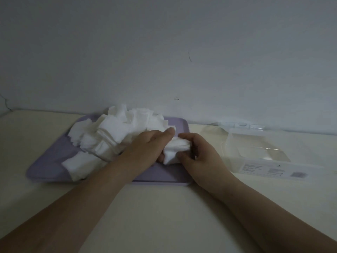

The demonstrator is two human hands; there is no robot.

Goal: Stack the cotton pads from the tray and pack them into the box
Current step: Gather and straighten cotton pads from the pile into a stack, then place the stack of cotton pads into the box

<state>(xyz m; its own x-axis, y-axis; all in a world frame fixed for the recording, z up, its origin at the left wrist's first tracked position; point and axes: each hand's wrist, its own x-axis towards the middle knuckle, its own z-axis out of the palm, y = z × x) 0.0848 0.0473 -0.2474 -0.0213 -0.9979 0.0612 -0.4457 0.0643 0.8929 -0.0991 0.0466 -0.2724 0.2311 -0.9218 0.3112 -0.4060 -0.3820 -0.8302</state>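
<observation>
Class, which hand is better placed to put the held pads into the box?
Right, probably: both hands hold the stack, but the box sits beyond the right hand, farther from the left hand.

A dim room: a plain grey-white wall (164,52) with small dark marks rises behind a cream worktop (155,216).

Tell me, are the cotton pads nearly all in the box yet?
Not nearly. The clear box looks empty, so nothing is packed. The left hand and right hand hold a small stack over the purple tray. A big loose pile is left to stack.
</observation>
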